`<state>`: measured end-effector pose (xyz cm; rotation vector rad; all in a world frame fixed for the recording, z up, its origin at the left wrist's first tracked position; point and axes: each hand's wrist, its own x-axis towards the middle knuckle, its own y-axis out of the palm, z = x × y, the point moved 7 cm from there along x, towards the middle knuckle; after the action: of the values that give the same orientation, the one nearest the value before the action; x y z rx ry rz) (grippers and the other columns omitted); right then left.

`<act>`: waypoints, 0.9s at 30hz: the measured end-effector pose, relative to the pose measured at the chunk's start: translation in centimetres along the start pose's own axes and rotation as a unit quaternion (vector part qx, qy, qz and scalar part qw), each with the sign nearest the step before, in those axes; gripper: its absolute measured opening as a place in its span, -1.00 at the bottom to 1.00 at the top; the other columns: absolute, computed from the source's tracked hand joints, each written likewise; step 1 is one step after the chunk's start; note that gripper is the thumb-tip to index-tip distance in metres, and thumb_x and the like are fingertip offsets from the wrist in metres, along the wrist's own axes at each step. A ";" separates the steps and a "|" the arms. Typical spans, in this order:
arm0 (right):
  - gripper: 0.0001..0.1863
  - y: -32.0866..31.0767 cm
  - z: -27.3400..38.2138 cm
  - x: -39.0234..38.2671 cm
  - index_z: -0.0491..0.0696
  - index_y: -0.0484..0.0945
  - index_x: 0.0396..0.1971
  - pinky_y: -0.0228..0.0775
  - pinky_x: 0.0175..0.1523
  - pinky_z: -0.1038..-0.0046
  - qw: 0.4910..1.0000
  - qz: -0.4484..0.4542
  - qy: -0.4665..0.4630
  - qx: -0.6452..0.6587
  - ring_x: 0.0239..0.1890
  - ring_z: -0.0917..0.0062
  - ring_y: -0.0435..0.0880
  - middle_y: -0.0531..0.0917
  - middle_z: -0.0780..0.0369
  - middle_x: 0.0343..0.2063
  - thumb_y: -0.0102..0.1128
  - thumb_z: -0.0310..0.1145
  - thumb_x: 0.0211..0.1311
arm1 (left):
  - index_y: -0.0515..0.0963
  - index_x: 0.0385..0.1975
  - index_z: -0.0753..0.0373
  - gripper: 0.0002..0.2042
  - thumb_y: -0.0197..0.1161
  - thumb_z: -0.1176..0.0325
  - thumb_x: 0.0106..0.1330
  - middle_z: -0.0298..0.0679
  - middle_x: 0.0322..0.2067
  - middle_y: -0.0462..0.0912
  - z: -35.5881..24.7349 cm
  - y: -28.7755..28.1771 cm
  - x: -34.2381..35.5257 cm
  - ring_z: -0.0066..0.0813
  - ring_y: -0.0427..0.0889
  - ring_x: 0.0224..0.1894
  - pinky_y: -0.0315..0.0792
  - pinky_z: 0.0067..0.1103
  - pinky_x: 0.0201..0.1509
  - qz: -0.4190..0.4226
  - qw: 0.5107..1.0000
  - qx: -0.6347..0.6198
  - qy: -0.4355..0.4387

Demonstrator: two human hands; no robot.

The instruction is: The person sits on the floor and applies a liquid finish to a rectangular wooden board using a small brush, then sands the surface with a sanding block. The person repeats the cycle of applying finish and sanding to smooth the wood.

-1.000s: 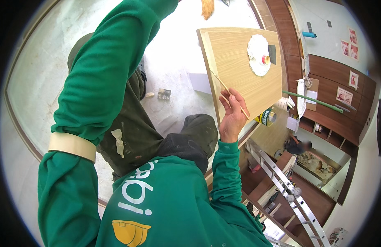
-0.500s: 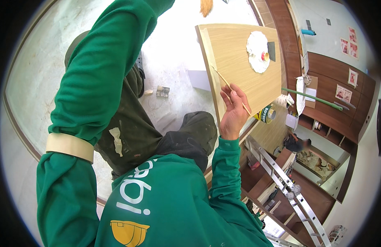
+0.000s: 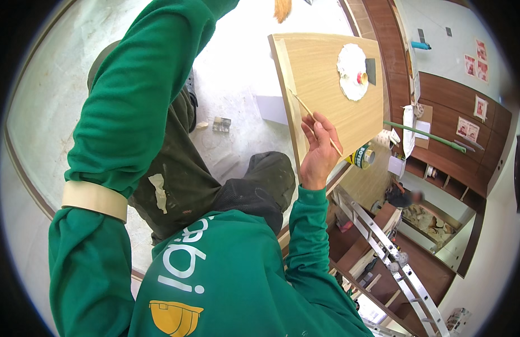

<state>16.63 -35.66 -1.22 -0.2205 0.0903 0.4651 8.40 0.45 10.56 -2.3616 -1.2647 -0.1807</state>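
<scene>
My right hand (image 3: 318, 151) is closed around a thin pale wooden stick (image 3: 303, 105), whose far end rests at the near edge band of a light wood panel (image 3: 333, 115). On the panel sits a round white patch of paste-like material (image 3: 347, 62) with a small red-and-yellow object (image 3: 361, 77), beside a grey flat piece (image 3: 370, 71). My left arm reaches past the top edge of the picture, so that hand is out of view; a beige roll of tape (image 3: 93, 197) is round that forearm. My dark-trousered legs are below, on the white dusty surface.
An aluminium ladder (image 3: 372, 236) stands at lower right, near another person (image 3: 399, 194) in dark clothing. A yellow-labelled can (image 3: 361, 155), a long green pole (image 3: 425, 132) and wood shelving (image 3: 448, 180) are to the right. A straw brush (image 3: 282, 8) lies at the top.
The view has shifted slightly, so most things appear a little higher. My right hand and the stick have barely moved against the panel.
</scene>
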 end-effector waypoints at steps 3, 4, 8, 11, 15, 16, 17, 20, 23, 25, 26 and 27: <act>-0.69 0.8 0.4 0.3 -0.35 0.60 0.01 0.55 0.17 0.33 1.000 0.010 -0.012 -0.001 -0.03 0.31 0.72 0.71 0.01 -0.13 0.11 -0.48 0.39 | 0.59 -0.68 0.40 -0.69 0.35 0.30 0.21 -0.17 -0.70 0.56 -0.4 0.0 -0.2 -0.48 0.50 -0.67 0.37 -0.47 -0.64 0.005 1.000 -0.003 0.003; -0.69 1.2 0.4 0.4 -0.36 0.60 0.01 0.55 0.17 0.33 1.000 0.015 -0.015 0.000 -0.03 0.31 0.72 0.71 0.02 -0.13 0.11 -0.48 0.38 | 0.59 -0.68 0.39 -0.69 0.35 0.30 0.21 -0.18 -0.71 0.56 -0.4 -0.2 -0.3 -0.48 0.50 -0.68 0.37 -0.46 -0.64 0.006 1.000 -0.005 -0.001; -0.69 1.5 -0.6 0.4 -0.36 0.61 0.00 0.56 0.16 0.33 1.000 0.012 -0.009 -0.020 -0.04 0.30 0.73 0.71 0.03 -0.14 0.12 -0.49 0.38 | 0.61 -0.65 0.40 -0.70 0.35 0.30 0.21 -0.16 -0.69 0.58 0.2 -0.8 -0.5 -0.46 0.52 -0.66 0.40 -0.48 -0.62 -0.011 1.000 -0.012 -0.007; -0.70 0.9 -0.5 -0.6 -0.35 0.62 -0.02 0.57 0.16 0.34 1.000 -0.003 0.001 -0.011 -0.05 0.30 0.73 0.71 0.04 -0.15 0.13 -0.49 0.36 | 0.65 -0.59 0.42 -0.73 0.35 0.30 0.21 -0.11 -0.65 0.61 0.2 -0.9 -0.3 -0.44 0.57 -0.62 0.44 -0.49 -0.58 -0.001 1.000 -0.014 -0.016; -0.73 -0.2 0.0 -0.2 -0.30 0.65 -0.05 0.56 0.15 0.35 0.998 -0.007 -0.035 -0.050 -0.08 0.33 0.74 0.73 0.06 -0.18 0.16 -0.49 0.34 | 0.68 -0.41 0.39 -0.70 0.31 0.19 0.25 -0.09 -0.52 0.65 -0.3 1.2 0.3 -0.41 0.63 -0.48 0.48 -0.51 -0.44 0.016 1.000 -0.012 0.006; -0.77 0.1 -0.4 0.3 -0.24 0.70 -0.12 0.54 0.12 0.41 0.998 -0.001 -0.044 -0.037 -0.10 0.41 0.73 0.76 0.14 -0.20 0.17 -0.49 0.32 | 0.68 -0.35 0.37 -0.67 0.30 0.14 0.27 -0.10 -0.47 0.66 0.9 1.1 0.5 -0.41 0.64 -0.43 0.48 -0.51 -0.39 0.018 1.000 0.004 0.008; -0.80 0.5 -0.1 0.8 -0.19 0.74 -0.20 0.52 0.10 0.45 0.990 0.015 -0.106 -0.093 -0.11 0.48 0.72 0.77 0.18 -0.20 0.20 -0.47 0.30 | 0.68 -0.29 0.34 -0.63 0.28 0.08 0.28 -0.10 -0.41 0.67 2.7 0.5 1.1 -0.40 0.65 -0.38 0.48 -0.51 -0.33 0.014 1.000 0.017 0.015; -0.80 0.6 -3.1 1.5 -0.18 0.75 -0.18 0.51 0.03 0.54 0.999 0.018 -0.044 -0.015 -0.16 0.60 0.70 0.79 0.22 -0.22 0.29 -0.45 0.24 | 0.67 -0.11 0.28 -0.51 0.22 -0.10 0.33 -0.11 -0.25 0.70 12.3 0.5 4.2 -0.38 0.68 -0.23 0.49 -0.51 -0.17 0.005 0.997 0.076 0.008; -0.81 -2.2 -3.2 -0.9 -0.21 0.73 -0.20 0.49 -0.06 0.53 0.998 -0.002 -0.041 -0.037 -0.20 0.56 0.68 0.76 0.20 -0.28 0.25 -0.46 0.26 | 0.66 0.07 0.21 -0.37 0.17 -0.27 0.37 -0.12 -0.09 0.73 14.9 3.3 5.6 -0.36 0.71 -0.08 0.50 -0.50 -0.01 0.021 0.993 0.115 0.010; -0.79 -4.5 -3.4 -3.0 -0.22 0.72 -0.17 0.50 -0.08 0.53 0.999 -0.015 -0.044 0.012 -0.19 0.57 0.69 0.75 0.21 -0.27 0.24 -0.46 0.27 | 0.68 0.06 0.22 -0.39 0.20 -0.24 0.36 -0.17 -0.14 0.73 13.2 5.6 5.0 -0.40 0.71 -0.12 0.49 -0.52 -0.05 0.057 0.994 0.091 0.017; -0.78 -4.7 -2.8 -3.7 -0.23 0.72 -0.16 0.50 -0.09 0.53 0.998 -0.007 -0.047 0.036 -0.19 0.57 0.69 0.75 0.21 -0.26 0.24 -0.46 0.27 | 0.69 0.06 0.21 -0.40 0.21 -0.23 0.36 -0.19 -0.16 0.74 12.7 5.5 4.9 -0.43 0.72 -0.15 0.49 -0.53 -0.08 0.062 0.994 0.088 0.023; -0.77 -5.0 -1.9 -4.2 -0.27 0.69 -0.11 0.54 -0.02 0.51 0.998 0.008 -0.031 0.055 -0.17 0.53 0.71 0.75 0.18 -0.24 0.19 -0.52 0.32 | 0.70 0.05 0.21 -0.42 0.23 -0.21 0.36 -0.21 -0.18 0.74 12.3 5.6 4.7 -0.46 0.72 -0.17 0.49 -0.54 -0.12 0.064 0.994 0.084 0.021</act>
<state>15.04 -42.25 -1.51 -0.0982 0.0573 0.4805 14.50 6.85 -0.66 -2.2730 -1.0614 -0.0788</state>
